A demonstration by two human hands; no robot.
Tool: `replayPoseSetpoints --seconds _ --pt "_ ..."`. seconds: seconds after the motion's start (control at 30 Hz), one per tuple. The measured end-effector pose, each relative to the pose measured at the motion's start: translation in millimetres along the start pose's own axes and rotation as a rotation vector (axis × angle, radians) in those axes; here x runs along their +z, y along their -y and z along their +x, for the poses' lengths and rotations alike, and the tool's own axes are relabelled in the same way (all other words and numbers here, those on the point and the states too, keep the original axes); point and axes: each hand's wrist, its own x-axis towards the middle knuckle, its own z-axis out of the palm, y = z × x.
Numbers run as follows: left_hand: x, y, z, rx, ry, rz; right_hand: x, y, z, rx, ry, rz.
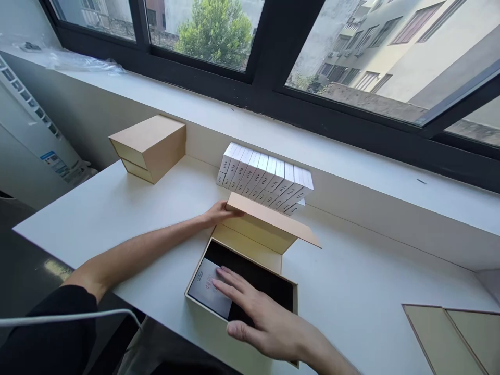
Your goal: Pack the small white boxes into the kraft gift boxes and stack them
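Resting our right hand [265, 317] flat, fingers loose, on the card [209, 289] in the box [250, 250], we clasp the lid [273, 221] with our left hand [221, 212]. The card lies under our right fingertips, leftward.

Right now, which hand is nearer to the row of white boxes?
Left. The left hand touches the lid at its corner, just before the white boxes. The right hand lies nearer me, inside the open box, resting on a grey card.
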Motion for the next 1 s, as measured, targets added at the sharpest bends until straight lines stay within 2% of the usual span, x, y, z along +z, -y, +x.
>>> replayPoseSetpoints --seconds 0.03,0.07,0.1,0.17,0.23,0.27,0.3,0.4,0.47,0.53,0.63,0.77,1.0 --pt "0.3 -0.5 -0.5 -0.004 0.004 0.000 -4.0 0.6 -4.8 -0.032 -0.052 -0.029" --pt "0.6 -1.3 -1.2 -0.009 0.008 0.002 -10.8 -1.4 -10.4 -0.076 -0.156 -0.045" --pt "0.9 -2.2 -2.0 -0.017 0.011 0.003 -21.0 -6.6 -16.2 -0.122 -0.332 -0.044" --pt "1.6 -4.5 -3.8 -0.027 0.013 0.000 -50.6 -28.7 -26.1 -0.151 -0.875 -0.007" --pt "2.8 -6.4 -5.3 -0.025 0.015 -0.009 -87.2 -65.8 -29.9 -0.027 -1.463 0.030" --pt "3.6 -6.9 -5.7 -0.025 0.016 -0.011 -104.7 -87.8 -28.9 0.074 -1.583 0.034" --pt "4.5 -7.0 -5.9 -0.028 0.015 -0.010 -120.1 -110.6 -26.1 0.183 -1.587 0.036" --pt "7.0 -5.0 -4.4 -0.041 0.006 -0.002 -145.7 -170.3 -10.4 0.310 -1.417 0.052" --pt "7.9 -2.6 -2.4 -0.046 0.006 -0.002 -146.2 -196.6 1.0 0.356 -1.346 0.027" --pt "7.9 -0.8 -0.7 -0.045 0.008 -0.005 -139.6 -212.4 8.8 0.396 -1.330 -0.022" --pt "7.2 -1.2 -0.6 -0.038 0.017 -0.007 -128.7 -223.9 9.4 0.440 -1.340 -0.101" --pt "6.4 -4.2 -3.0 -0.034 0.037 0.012 -121.7 -230.8 -4.4 0.474 -1.399 -0.143" --pt "5.8 0.7 -4.1 -0.028 0.014 0.021 -112.0 -226.2 -40.0 0.447 -1.581 0.029"
